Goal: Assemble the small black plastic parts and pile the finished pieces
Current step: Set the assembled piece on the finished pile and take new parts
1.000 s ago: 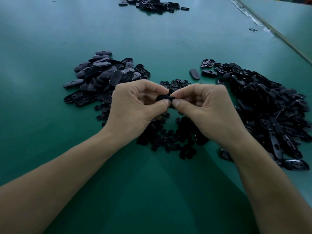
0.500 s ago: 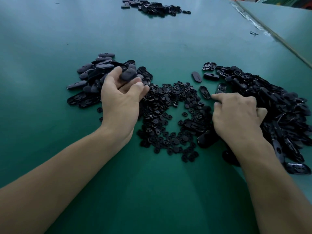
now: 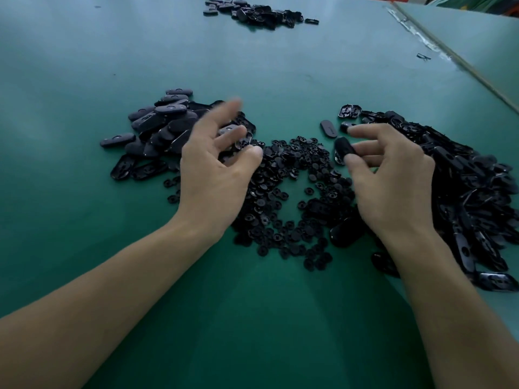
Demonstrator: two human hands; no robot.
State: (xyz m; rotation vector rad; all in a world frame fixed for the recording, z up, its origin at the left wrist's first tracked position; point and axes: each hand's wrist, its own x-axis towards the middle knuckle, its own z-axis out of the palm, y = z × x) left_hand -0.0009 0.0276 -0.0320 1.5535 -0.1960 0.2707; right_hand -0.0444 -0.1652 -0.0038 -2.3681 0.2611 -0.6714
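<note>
1. Left hand [image 3: 207,175]: fingers spread and loosely bent, nothing in it. It hangs over the right edge of the left pile. Fingertips are blurred, so I can't tell if they touch the parts under them
2. Right hand [image 3: 393,186]: thumb and a middle finger pinch one black oval shell [image 3: 343,148] by its right end. Index finger is straight and points left above it; the other fingers are loosely curled
3. Held shell is off the table, tilted, just over the far right edge of the centre heap
4. Left pile [image 3: 157,127]: closed oval pieces, smooth rounded tops up, loosely stacked. A few open-face ones lie at its near left edge
5. Centre heap [image 3: 292,169]: small round black inserts spread flat between the two hands, with a bare green patch in the middle. A few ovals lie at its near right side
6. Right pile [image 3: 471,175]: open oval shells with ribs and holes showing, the biggest pile, partly hidden behind the right wrist
7. Loose oval [image 3: 328,129]: flat on the table, just far of the held shell, between centre heap and right pile
8. Far pile [image 3: 252,12]: more black parts at the far edge, well apart from the rest
9. Table [image 3: 84,66]: green surface. A taped seam [image 3: 438,49] runs along the far right side, with a small dark scrap [image 3: 423,56] just beside it
10. Writing: faint marks on the top faces of some ovals in the left pile, too small to read
</note>
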